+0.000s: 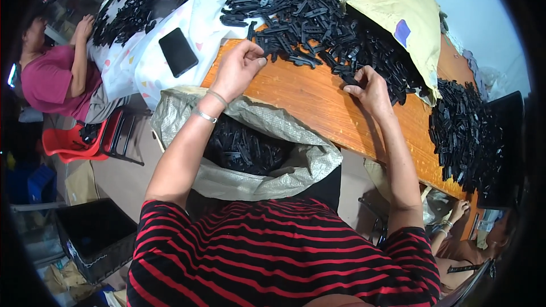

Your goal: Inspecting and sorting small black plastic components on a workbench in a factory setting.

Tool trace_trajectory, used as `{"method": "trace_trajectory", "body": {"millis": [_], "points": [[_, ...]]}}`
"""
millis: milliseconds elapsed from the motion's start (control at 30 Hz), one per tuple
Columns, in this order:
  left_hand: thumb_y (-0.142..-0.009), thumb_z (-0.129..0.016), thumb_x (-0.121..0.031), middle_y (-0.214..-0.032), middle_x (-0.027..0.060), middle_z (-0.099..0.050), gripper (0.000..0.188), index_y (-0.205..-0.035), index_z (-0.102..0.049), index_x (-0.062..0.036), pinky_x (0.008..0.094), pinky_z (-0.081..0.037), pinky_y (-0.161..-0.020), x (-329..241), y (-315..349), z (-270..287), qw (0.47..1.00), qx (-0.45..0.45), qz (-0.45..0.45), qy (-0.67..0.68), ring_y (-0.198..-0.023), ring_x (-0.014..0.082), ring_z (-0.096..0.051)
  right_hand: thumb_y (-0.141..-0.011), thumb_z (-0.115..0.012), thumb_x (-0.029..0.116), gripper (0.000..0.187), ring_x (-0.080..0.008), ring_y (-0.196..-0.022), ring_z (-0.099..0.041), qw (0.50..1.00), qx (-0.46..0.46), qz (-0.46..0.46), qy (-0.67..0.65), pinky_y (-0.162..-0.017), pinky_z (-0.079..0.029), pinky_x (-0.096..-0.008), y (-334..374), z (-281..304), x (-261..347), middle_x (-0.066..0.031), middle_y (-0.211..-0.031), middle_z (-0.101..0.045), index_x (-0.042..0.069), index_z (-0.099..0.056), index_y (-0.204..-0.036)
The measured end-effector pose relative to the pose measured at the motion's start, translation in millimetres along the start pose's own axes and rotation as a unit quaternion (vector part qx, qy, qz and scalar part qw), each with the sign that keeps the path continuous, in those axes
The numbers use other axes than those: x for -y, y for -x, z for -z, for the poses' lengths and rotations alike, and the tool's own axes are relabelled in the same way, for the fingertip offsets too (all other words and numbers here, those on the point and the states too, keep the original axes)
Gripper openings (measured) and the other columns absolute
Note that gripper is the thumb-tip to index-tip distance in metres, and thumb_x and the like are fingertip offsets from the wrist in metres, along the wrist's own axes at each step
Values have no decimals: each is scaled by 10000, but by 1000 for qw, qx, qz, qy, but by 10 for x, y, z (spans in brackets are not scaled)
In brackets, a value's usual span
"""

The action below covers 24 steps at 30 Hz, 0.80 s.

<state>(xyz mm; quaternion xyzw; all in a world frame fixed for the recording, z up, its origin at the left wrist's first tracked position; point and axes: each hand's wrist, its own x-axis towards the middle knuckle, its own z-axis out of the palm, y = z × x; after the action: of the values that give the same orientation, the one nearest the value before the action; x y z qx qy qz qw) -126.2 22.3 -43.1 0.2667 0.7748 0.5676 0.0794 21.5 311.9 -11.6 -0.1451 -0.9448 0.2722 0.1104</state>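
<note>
Small, narrow black plastic parts (pixel 301 14) lie heaped on the wooden table (pixel 296 88) in front of me. My left hand (pixel 238 68) hovers at the near left side of the heap. Its thumb and fingers are drawn together; whether anything is between the tips is too small to make out. At the heap's near right edge, my right hand (pixel 371 92) pinches a black plastic part (pixel 348 77) between thumb and fingers. Below the table edge, between my forearms, a woven sack (pixel 256 185) gapes wide, with many similar black parts inside.
A yellowish sack (pixel 392 0) lies across the far right of the heap. Another pile of black parts (pixel 463 136) is to the right. On white sheeting at left rests a black phone (pixel 178 52). People sit at both sides; a red chair (pixel 79 139) and black crate (pixel 96 239) stand left.
</note>
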Motion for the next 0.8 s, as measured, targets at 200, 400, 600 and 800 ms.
{"method": "trace_trajectory", "body": {"millis": [200,400,600,800], "points": [[-953,-586,-136,-907,41,-652,196,-1115,-589,-26,194,-515,-595,-353,138,-165,963,36,118,240,-732,91,-653,-754,-798,95,276,-140,-668,-505,999,-32,14,-13,-616,-442,-296,28,-37,71,-61,-733,-546,4,-564,-868],[-962,-595,-201,-894,36,-668,230,-1121,-636,-40,197,-527,-610,-448,170,-316,938,94,163,291,-765,69,-653,-810,-723,39,202,-140,-694,-580,979,-90,161,-82,-641,-479,-267,157,-40,548,-82,-840,-603,3,-667,-1001],[-896,-628,-6,-1008,47,-663,285,-1177,-591,26,206,-528,-796,-547,333,-422,946,76,-4,316,-837,99,-654,-799,-719,-3,265,-161,-709,-629,951,-100,276,-97,-594,-514,-270,132,-157,972,-106,-938,-617,21,-666,-1058],[-897,-592,34,-1032,65,-660,286,-1182,-581,46,222,-544,-785,-654,388,-339,971,58,-7,233,-886,106,-661,-772,-751,4,236,-147,-629,-612,953,-75,270,-112,-538,-495,-255,233,-122,1138,-96,-893,-617,21,-656,-988]]}}
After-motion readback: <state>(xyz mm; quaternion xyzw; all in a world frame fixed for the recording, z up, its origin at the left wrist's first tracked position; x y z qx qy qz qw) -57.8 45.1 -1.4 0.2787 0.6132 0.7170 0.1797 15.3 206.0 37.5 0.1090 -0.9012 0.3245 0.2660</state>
